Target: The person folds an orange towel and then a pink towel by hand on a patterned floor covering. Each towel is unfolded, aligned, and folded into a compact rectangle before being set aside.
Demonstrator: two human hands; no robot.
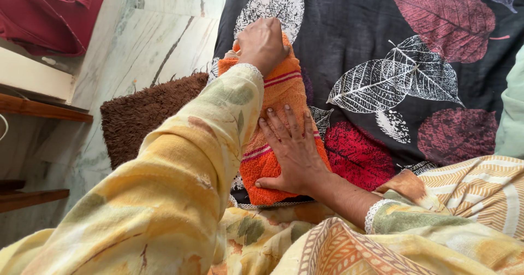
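An orange towel (pixel 281 92) with red and white stripes lies folded lengthwise on a dark bedsheet (pixel 349 29) printed with large leaves. My left hand (pixel 262 43) is closed on the towel's far end, gripping the cloth. My right hand (pixel 292 149) lies flat on the towel's near part, fingers spread and pressing it down. Both arms wear yellow patterned sleeves with lace cuffs.
A brown shaggy mat (pixel 142 114) lies on the marble floor (pixel 158 35) left of the bed. Wooden shelves (pixel 38 108) stand at the far left, with a maroon cloth (pixel 49 13) at the top left. A pale green cloth (pixel 510 117) shows at the right edge.
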